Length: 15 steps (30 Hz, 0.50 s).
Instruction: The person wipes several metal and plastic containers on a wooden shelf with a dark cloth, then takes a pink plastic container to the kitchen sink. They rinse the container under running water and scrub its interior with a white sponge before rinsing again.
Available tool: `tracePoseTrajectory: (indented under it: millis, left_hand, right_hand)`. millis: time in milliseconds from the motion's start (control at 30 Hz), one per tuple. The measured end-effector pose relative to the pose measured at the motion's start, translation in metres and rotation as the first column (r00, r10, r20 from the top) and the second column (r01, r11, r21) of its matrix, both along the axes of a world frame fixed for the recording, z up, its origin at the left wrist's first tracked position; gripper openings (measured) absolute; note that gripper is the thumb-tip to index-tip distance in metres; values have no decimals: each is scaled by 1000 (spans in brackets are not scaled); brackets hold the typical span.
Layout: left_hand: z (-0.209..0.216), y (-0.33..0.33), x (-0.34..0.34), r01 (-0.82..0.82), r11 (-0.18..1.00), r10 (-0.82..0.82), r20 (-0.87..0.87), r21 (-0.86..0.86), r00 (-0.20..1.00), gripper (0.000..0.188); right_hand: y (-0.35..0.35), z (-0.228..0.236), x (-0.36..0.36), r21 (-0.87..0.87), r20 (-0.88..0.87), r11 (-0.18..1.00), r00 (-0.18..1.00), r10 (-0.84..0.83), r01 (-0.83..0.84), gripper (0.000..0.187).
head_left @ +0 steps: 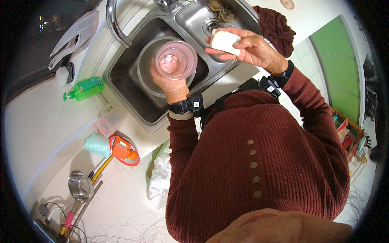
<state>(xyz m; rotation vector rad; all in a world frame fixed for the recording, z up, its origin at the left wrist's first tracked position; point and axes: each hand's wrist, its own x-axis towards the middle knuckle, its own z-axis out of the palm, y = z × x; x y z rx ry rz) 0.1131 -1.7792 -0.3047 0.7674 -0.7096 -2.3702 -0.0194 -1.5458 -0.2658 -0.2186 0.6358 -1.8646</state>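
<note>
My left hand [172, 87] is wrapped round a clear round container [190, 60], tilted so that its mouth faces up toward me. Under it, a larger see-through basin [144, 75] sits in the left bowl of the steel sink [125, 67]. Over the right sink bowl, my right hand [261, 50] pinches a white block-shaped sponge [225, 41] between thumb and fingers. The sponge is apart from the container. My left palm shows through the container's clear wall.
A curved faucet [115, 28] arches over the sink's left side. Brown scrubbing fibre [221, 11] lies in the right bowl, and a dark red cloth [277, 32] beside it. A green pump bottle [87, 88] lies on the left counter; a steel ladle [80, 186] is nearer.
</note>
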Motion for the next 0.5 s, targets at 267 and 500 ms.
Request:
tracePoseTrajectory:
  millis: [267, 500]
  left_hand:
    - [-13, -20, 18, -147, 980, 117, 212, 132, 970, 35]
    - [-55, -60, 29, -110, 978, 92, 102, 180, 990, 41]
  right_hand:
    - [-24, -18, -12, 191, -131, 977, 989, -66, 91, 50]
    - [-72, -65, -55, 479, -401, 812, 906, -133, 332, 54]
